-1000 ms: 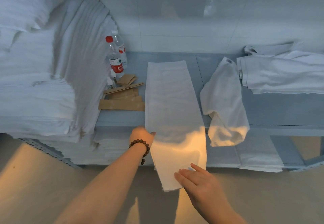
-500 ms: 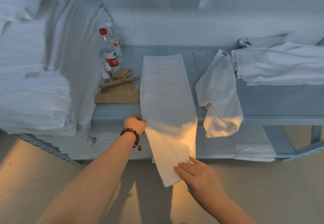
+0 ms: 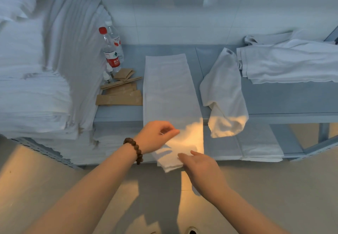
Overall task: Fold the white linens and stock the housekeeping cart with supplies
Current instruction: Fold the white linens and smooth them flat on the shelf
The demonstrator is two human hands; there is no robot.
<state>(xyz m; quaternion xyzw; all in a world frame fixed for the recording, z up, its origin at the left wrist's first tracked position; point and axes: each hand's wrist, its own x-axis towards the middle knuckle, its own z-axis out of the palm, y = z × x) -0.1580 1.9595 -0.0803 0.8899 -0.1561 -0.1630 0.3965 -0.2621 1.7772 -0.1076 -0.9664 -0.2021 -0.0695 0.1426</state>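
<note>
We are in the folding part of the task, not yet the stocking of a cart — no cart shows in this view. The long towel [image 3: 168,87] lies as a narrow strip on the grey shelf [image 3: 283,100], with its far end near the wall and its near end over the front edge of the shelf. Our judgement is that the step in hand is to bring this near end up and over the strip, to halve its length.

Our left hand [image 3: 157,135], with a bead bracelet [image 3: 134,151] on the wrist, is at the left edge of the towel just in front of the shelf edge; its fingers are curled and they seem to pinch the cloth there. Our right hand [image 3: 201,169] is lower, at the very end of the towel, which is bunched against its fingers. These fingers look rather straight, and the hand is a little blurred, so we cannot tell if they pinch the end or only support it.

The next move, we think, calls for both hands to take the two near corners, lift them together and lay them on the far end, edges matched, and then smooth the fold. A crumpled towel [image 3: 225,94] lies just beside on the right and cardboard pieces [image 3: 120,96] just beside on the left — the fold should not catch on them
</note>
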